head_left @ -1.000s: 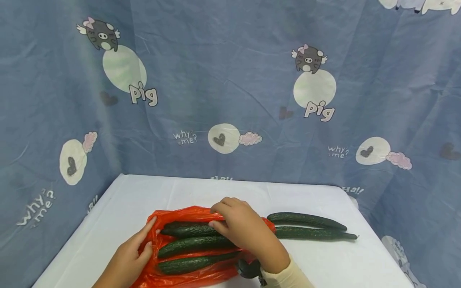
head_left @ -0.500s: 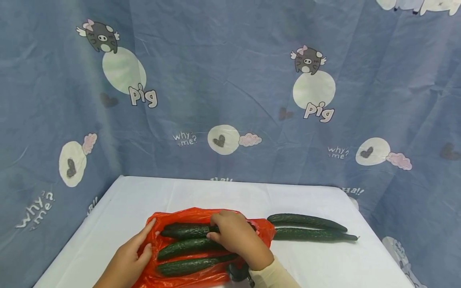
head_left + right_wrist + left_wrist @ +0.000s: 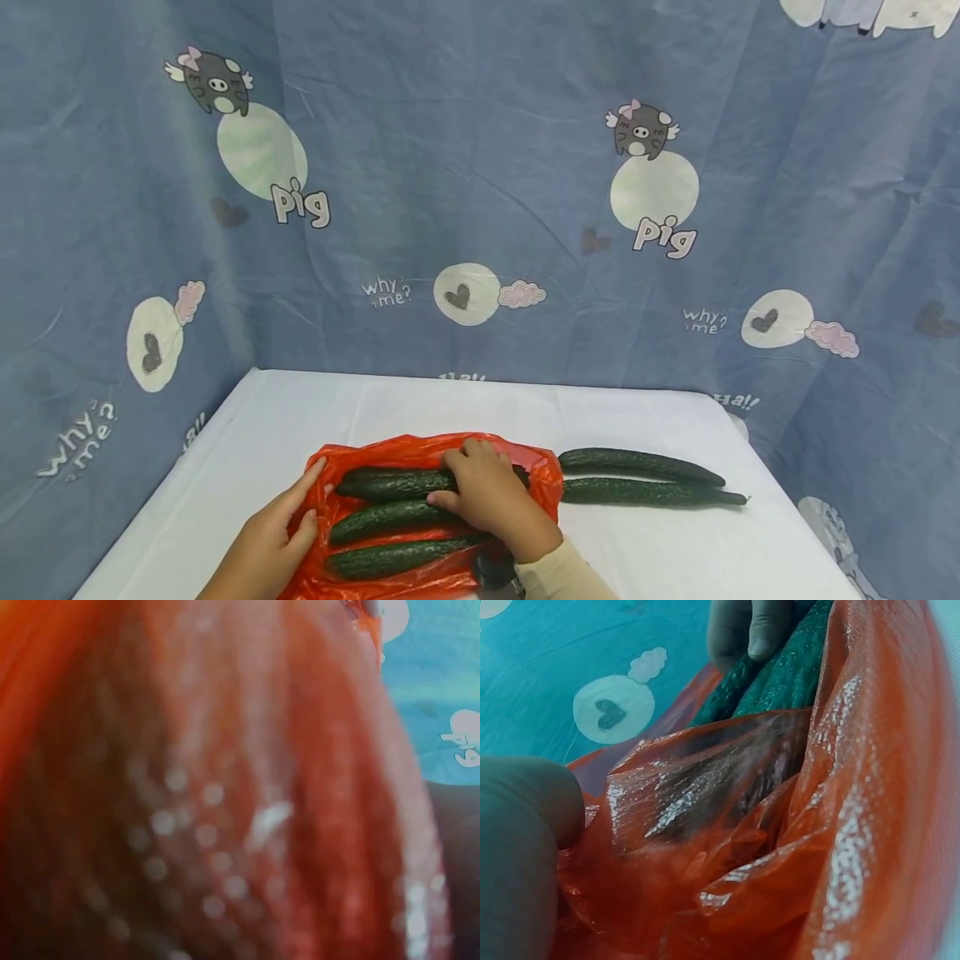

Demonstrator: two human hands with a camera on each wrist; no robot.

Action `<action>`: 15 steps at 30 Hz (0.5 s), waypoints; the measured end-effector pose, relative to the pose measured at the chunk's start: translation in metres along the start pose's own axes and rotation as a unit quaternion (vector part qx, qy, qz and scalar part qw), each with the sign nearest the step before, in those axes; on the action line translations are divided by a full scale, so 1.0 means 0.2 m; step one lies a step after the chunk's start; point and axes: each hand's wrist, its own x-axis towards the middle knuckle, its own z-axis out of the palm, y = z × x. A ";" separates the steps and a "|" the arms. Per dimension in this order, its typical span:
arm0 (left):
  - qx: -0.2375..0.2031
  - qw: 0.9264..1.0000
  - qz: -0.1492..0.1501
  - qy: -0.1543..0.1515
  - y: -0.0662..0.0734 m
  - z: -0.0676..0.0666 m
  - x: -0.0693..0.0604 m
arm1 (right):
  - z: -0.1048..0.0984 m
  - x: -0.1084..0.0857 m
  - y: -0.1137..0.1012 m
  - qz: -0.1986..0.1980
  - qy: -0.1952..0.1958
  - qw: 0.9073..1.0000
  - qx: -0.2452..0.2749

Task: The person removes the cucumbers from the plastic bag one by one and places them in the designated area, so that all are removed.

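Three dark green cucumbers lie side by side in a red plastic bag (image 3: 420,446) in the head view: an upper cucumber (image 3: 390,482), a middle cucumber (image 3: 390,520) and a lower cucumber (image 3: 397,559). My left hand (image 3: 262,537) holds the bag's left edge, its thumb and index finger spread apart. Bunched red film touches that hand (image 3: 525,825) in the left wrist view. Across the upper cucumber lies my right hand (image 3: 487,492), fingers over its far side and thumb on the near side. Blurred bag film (image 3: 330,787) fills most of the right wrist view.
Two more cucumbers, a far one (image 3: 637,462) and a near one (image 3: 652,492), lie on the white table (image 3: 675,550) to the right of the bag. A blue patterned curtain (image 3: 525,167) stands behind the table. A dark wrist device (image 3: 492,572) shows beside the right sleeve.
My right hand has come down toward me onto the upper cucumber. The bag's right end has shifted and now shows around that hand. The left hand stays in place.
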 end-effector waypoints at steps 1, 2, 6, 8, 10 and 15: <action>-0.003 1.000 -0.002 -0.002 0.00 0.00 0.00 | 0.01 0.00 0.00 -0.001 0.003 1.000 -0.001; -0.002 1.000 -0.001 -0.001 0.00 0.00 0.00 | 0.01 0.00 0.01 -0.003 0.007 1.000 -0.003; 0.007 1.000 0.007 0.004 0.00 0.00 0.00 | 0.04 -0.01 0.01 -0.014 0.019 1.000 -0.017; 0.014 1.000 0.013 0.010 0.01 0.00 0.00 | 0.05 -0.01 0.01 -0.016 0.025 0.999 -0.021; 0.017 1.000 0.017 0.013 0.01 0.00 0.00 | 0.06 -0.01 0.01 -0.017 0.028 0.999 -0.024; 0.015 1.000 0.011 0.010 0.00 0.00 0.00 | 0.06 -0.01 0.01 -0.025 0.036 0.998 -0.039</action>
